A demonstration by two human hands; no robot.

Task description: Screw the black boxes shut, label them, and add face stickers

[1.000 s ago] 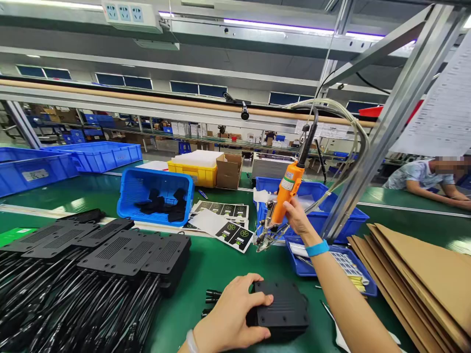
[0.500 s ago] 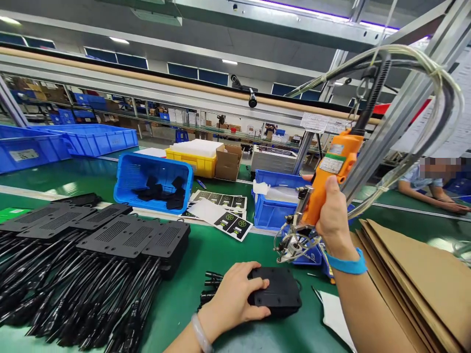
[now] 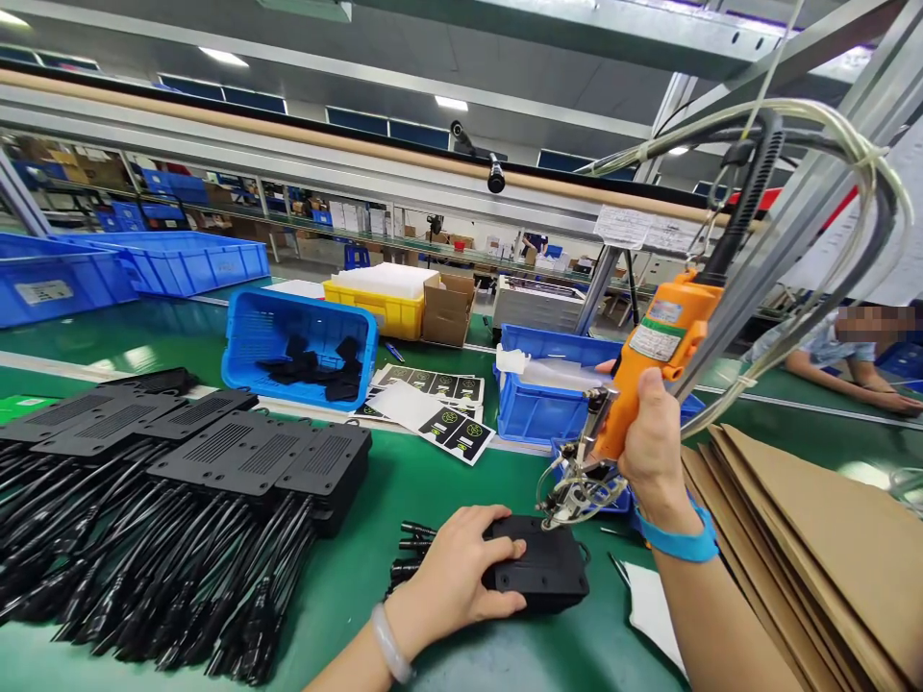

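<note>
My right hand (image 3: 653, 442) is wrapped around an orange power screwdriver (image 3: 653, 346), held tilted on its hanging cable. The metal tip end (image 3: 573, 490) of the screwdriver reaches the top of a black plastic box (image 3: 544, 567) near its far edge; whether it touches a screw I cannot make out. My left hand (image 3: 468, 567) grips that box from the left, thumb and fingers over its top. Short black cable connectors (image 3: 412, 553) stick out of the box's left side, partly behind my hand.
Rows of similar black boxes (image 3: 216, 447) with cables lie at left. A blue bin (image 3: 299, 317) with black pieces, printed label sheets (image 3: 454, 428), another blue bin (image 3: 537, 413) and stacked cardboard (image 3: 822, 519) surround the green bench. A person (image 3: 829, 356) leans at the far right.
My right hand has lowered the screwdriver, so its tip has come down from above the box to its top face. My left hand stays on the box.
</note>
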